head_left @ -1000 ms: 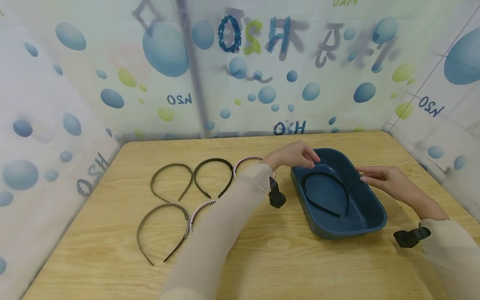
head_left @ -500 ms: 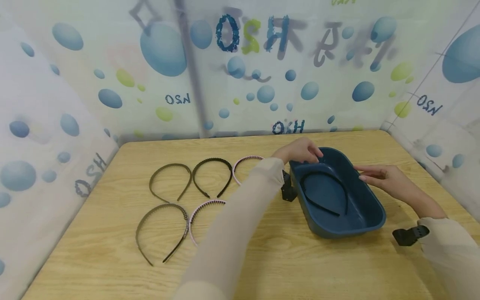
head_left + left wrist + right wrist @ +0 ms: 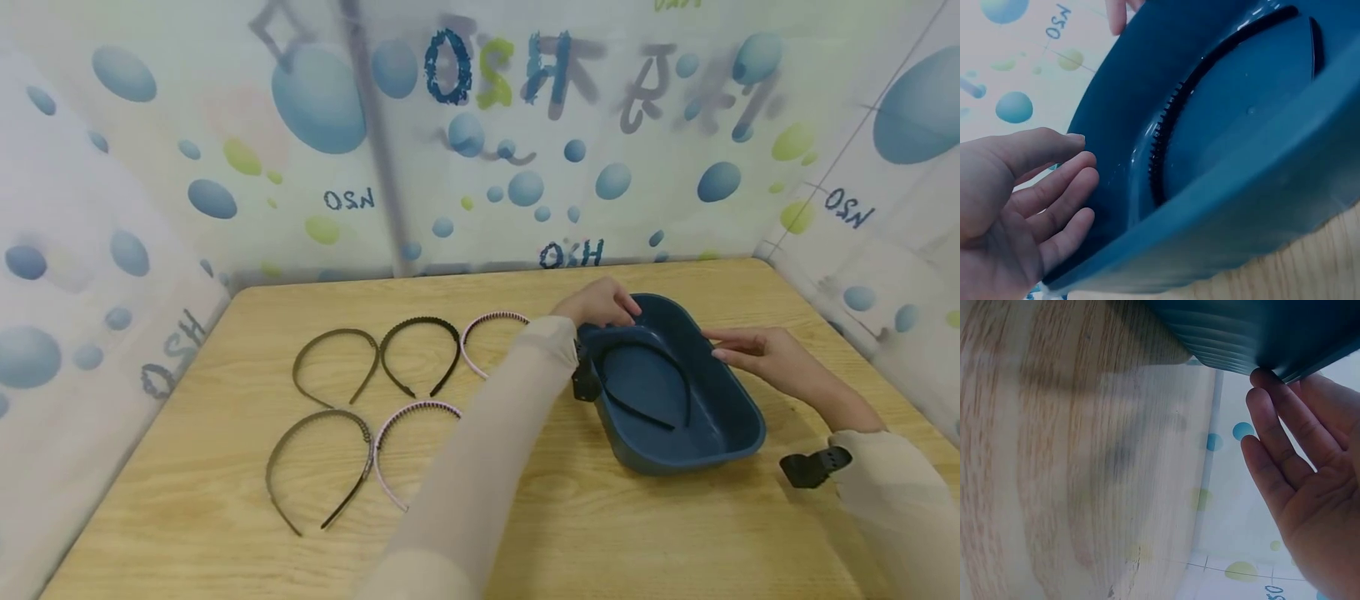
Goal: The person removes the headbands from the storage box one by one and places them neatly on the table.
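In the head view, a dark blue plastic basin (image 3: 678, 462) stands on the right of the table, with a black headband (image 3: 637, 408) lying inside. The headband's toothed inner edge (image 3: 1159, 137) shows in the left wrist view. My left hand (image 3: 600, 302) is over the basin's far left corner, fingers loosely bent and nothing between them; its fingertips overlap the basin's inner side. On the right side, my right hand (image 3: 780, 362) pinches the basin's rim, thumb over the edge and fingers (image 3: 1263, 415) against the outer wall.
Left of the basin lie more headbands in two rows: two brown ones (image 3: 337, 331) (image 3: 270, 475), a black one (image 3: 422, 320) and two pink ones (image 3: 495, 315) (image 3: 379, 467). My left sleeve (image 3: 480, 467) covers part of the pink ones. Patterned sheeting (image 3: 480, 192) surrounds the wooden table (image 3: 180, 517).
My left hand has shifted right a little, further onto the basin's corner, uncovering more of the near pink headband. My right hand stays at the rim. The head view has panned slightly.
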Action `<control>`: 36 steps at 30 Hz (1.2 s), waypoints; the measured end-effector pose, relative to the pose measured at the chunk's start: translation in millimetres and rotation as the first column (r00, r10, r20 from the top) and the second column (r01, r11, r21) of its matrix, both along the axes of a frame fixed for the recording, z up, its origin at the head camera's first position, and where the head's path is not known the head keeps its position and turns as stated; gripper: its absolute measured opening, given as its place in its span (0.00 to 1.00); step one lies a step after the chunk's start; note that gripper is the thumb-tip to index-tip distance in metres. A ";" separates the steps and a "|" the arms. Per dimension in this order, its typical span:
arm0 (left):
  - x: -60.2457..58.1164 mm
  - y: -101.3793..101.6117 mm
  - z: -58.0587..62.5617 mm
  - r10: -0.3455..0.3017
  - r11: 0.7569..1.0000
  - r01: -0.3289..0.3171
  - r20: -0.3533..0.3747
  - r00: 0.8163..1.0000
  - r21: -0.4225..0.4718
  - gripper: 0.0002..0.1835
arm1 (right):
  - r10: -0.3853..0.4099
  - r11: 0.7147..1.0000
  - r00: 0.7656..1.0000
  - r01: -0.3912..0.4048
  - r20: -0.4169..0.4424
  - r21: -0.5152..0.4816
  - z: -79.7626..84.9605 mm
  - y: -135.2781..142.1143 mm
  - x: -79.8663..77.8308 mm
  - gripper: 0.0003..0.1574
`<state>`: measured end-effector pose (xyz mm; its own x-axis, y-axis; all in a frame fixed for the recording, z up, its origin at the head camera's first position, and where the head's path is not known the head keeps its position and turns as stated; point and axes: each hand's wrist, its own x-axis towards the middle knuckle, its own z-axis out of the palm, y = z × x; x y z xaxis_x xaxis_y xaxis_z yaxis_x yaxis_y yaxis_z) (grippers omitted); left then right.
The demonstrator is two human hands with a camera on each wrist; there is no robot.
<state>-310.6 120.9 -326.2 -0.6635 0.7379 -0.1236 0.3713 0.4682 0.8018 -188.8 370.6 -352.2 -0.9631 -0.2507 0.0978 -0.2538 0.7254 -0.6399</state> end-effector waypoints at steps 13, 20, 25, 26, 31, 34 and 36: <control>1.6 18.0 -2.9 0.073 0.997 -0.073 0.002 0.997 -0.004 0.14 | -0.001 1.000 1.000 0.001 0.008 -0.013 2.4 -0.1 -1.2 0.25; 0.3 23.8 -6.5 0.050 0.997 -0.054 -0.066 0.997 -0.062 0.12 | 0.001 1.000 1.000 -0.001 -0.007 0.003 -0.8 2.8 -2.9 0.24; 2.5 27.8 -10.1 0.037 0.993 -0.047 -0.095 0.995 -0.110 0.12 | -0.006 1.000 1.000 0.006 -0.005 0.002 -0.6 2.8 -2.5 0.24; 3.1 28.1 -10.7 0.038 0.992 -0.049 -0.096 0.995 -0.119 0.12 | -0.007 1.000 1.000 0.007 -0.003 0.003 -0.4 2.6 -2.3 0.24; 3.5 29.6 -14.0 0.042 0.991 -0.052 -0.083 0.996 -0.123 0.11 | -0.006 1.000 1.000 0.006 0.001 0.005 0.7 1.7 -1.8 0.24; 2.3 30.6 -16.5 0.029 0.992 -0.039 -0.083 0.996 -0.120 0.11 | -0.007 1.000 1.000 0.007 0.002 0.002 0.5 1.7 -2.3 0.23; 1.4 31.5 -18.6 0.019 0.992 -0.030 -0.083 0.996 -0.126 0.11 | -0.007 1.000 1.000 0.007 0.003 0.003 0.0 2.2 -2.8 0.23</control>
